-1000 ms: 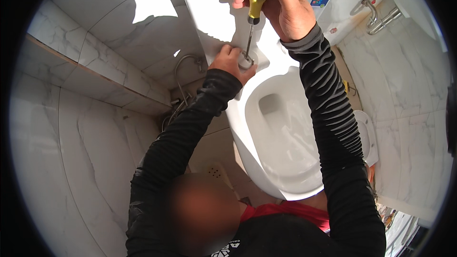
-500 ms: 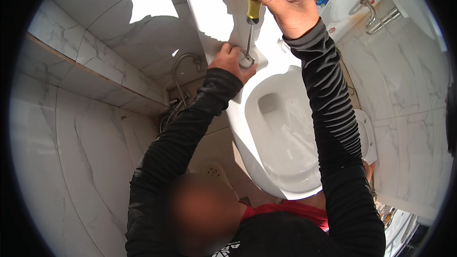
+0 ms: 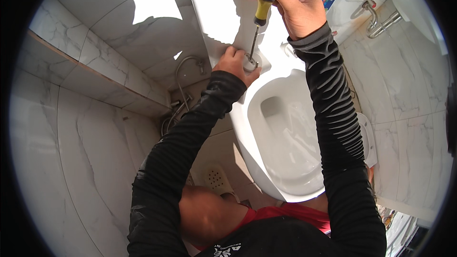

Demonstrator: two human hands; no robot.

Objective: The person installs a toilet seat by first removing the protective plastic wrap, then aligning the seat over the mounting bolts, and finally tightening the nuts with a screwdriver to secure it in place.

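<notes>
In my right hand (image 3: 299, 10) is the handle of a yellow and black screwdriver (image 3: 263, 7), pinched near its top end. Its thin shaft slopes down to a small round white and metallic fitting (image 3: 250, 63) on the back left of a white toilet bowl (image 3: 257, 169). The fingers and thumb of my left hand (image 3: 232, 65) close around that fitting from the left. Whether the screwdriver tip sits in a screw is too small to tell. A similar pale fitting (image 3: 288, 51) shows partly on the back right, beside my right sleeve.
Behind the bowl rises the sunlit white tank (image 3: 216, 0). A white toilet seat (image 3: 369, 138) stands by the right wall, beyond my right forearm. Tap and pipe (image 3: 376, 16) are at the upper right; a hose (image 3: 178, 69) hangs left of the bowl. Marbled tiled walls flank both sides.
The whole view has shifted slightly, and my left hand stays around the fitting. My right fingers have shifted on the screwdriver handle. My bent leg and a perforated clog now show more clearly at the bottom.
</notes>
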